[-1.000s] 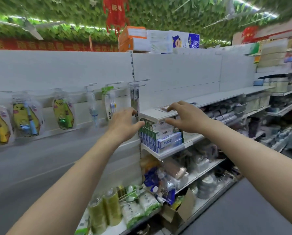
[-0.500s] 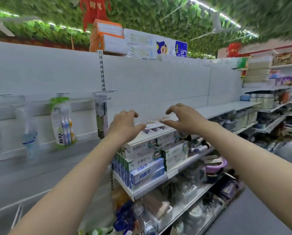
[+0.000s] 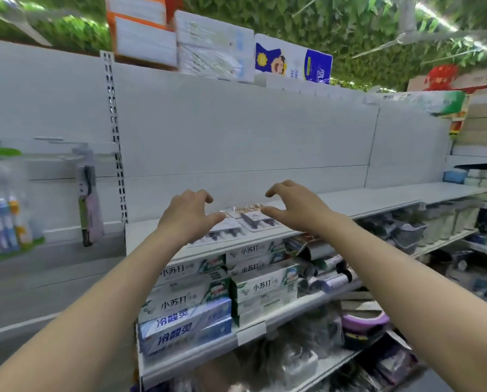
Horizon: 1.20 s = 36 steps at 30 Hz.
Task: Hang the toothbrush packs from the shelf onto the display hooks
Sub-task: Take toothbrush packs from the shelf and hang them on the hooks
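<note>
Toothbrush packs [image 3: 253,219], flat on shelf [image 3: 378,200], wht backing

Toothpaste boxes [image 3: 191,304] sit stacked; tissue packs [image 3: 293,63] overhead.

小苏打 on green-white boxes [image 3: 265,287], 冷酸灵 on blue boxes [image 3: 180,332]

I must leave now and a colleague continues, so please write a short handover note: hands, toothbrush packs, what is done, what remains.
Left hand: open, holds nothing, above the toothbrush packs on the white shelf.
Right hand: open, holds nothing, above the same packs.
Packs: several lie flat under the hands; contact cannot be told.
Done: two packs hang at the left, a green-topped pack and a dark narrow pack.
Left to do: grip a shelf pack and hang it; one hook between those seems free.
</note>
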Each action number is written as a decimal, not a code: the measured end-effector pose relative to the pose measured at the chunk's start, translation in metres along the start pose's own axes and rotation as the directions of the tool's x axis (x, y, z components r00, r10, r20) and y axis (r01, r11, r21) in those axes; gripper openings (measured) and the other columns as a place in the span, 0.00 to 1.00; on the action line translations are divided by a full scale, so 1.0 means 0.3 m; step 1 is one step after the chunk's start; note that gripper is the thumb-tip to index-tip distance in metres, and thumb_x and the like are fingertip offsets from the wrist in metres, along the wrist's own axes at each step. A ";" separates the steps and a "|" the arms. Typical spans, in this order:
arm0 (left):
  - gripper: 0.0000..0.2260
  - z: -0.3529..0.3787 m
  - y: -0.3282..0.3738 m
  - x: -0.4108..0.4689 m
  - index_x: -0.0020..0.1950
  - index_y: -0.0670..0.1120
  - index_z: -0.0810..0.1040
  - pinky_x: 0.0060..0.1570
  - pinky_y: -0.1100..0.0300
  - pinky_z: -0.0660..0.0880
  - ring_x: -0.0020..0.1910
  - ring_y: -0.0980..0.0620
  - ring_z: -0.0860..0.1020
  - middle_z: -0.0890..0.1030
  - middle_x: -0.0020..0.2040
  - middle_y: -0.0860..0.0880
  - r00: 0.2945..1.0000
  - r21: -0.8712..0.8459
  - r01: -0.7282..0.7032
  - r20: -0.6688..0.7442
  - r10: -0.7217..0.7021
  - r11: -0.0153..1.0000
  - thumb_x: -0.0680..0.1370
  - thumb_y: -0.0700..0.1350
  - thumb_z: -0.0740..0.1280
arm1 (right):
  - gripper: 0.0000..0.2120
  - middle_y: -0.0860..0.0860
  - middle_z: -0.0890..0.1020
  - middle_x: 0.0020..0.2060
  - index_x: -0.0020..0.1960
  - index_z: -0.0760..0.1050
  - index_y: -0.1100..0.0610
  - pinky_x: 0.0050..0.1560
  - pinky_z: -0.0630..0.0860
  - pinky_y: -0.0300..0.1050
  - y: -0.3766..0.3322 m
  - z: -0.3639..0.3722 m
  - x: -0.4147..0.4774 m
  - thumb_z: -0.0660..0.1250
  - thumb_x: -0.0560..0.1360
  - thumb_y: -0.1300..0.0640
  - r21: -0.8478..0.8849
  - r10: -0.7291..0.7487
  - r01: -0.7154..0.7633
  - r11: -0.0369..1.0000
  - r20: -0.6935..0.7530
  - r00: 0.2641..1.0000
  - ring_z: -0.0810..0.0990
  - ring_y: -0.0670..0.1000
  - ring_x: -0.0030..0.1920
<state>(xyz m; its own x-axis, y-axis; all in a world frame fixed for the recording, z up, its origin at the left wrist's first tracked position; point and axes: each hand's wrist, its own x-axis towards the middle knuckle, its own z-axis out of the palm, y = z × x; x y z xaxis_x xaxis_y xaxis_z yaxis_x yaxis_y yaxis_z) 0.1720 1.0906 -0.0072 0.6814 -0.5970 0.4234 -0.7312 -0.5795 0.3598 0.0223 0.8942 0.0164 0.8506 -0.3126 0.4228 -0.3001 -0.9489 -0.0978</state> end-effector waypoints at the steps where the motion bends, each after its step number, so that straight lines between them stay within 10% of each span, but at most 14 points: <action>1: 0.26 0.031 0.013 0.023 0.68 0.50 0.72 0.62 0.47 0.72 0.67 0.44 0.71 0.75 0.66 0.47 0.999 0.004 0.042 -0.013 -0.042 0.999 0.76 0.63 0.67 | 0.25 0.51 0.72 0.68 0.70 0.71 0.52 0.60 0.74 0.51 0.057 0.008 0.030 0.63 0.79 0.38 0.012 -0.022 0.022 1.000 0.007 1.000 0.76 0.53 0.61; 18: 0.37 0.376 0.092 0.226 0.77 0.45 0.62 0.65 0.45 0.67 0.72 0.37 0.64 0.68 0.74 0.40 0.746 0.129 0.664 -0.050 -0.664 0.736 0.78 0.70 0.54 | 0.27 0.53 0.71 0.69 0.72 0.69 0.51 0.60 0.73 0.51 0.571 0.289 0.414 0.62 0.79 0.38 0.239 -0.154 0.109 0.965 0.175 0.972 0.76 0.55 0.63; 36: 0.37 0.451 0.173 0.211 0.69 0.43 0.69 0.62 0.47 0.68 0.69 0.40 0.66 0.71 0.69 0.41 0.562 0.069 0.825 -0.213 -0.800 0.561 0.72 0.69 0.66 | 0.23 0.57 0.70 0.68 0.66 0.73 0.46 0.67 0.68 0.55 0.570 0.460 0.437 0.66 0.74 0.39 0.430 -0.032 -0.104 0.897 0.298 0.954 0.66 0.61 0.70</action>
<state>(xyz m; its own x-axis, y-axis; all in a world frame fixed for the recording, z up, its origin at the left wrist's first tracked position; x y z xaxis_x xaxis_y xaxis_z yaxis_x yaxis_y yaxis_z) 0.1814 0.9477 -0.0743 0.9609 0.2461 0.1270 0.1538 -0.8558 0.4939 0.1421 0.6850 -0.0691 0.9498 -0.2807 0.1379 -0.1722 -0.8373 -0.5188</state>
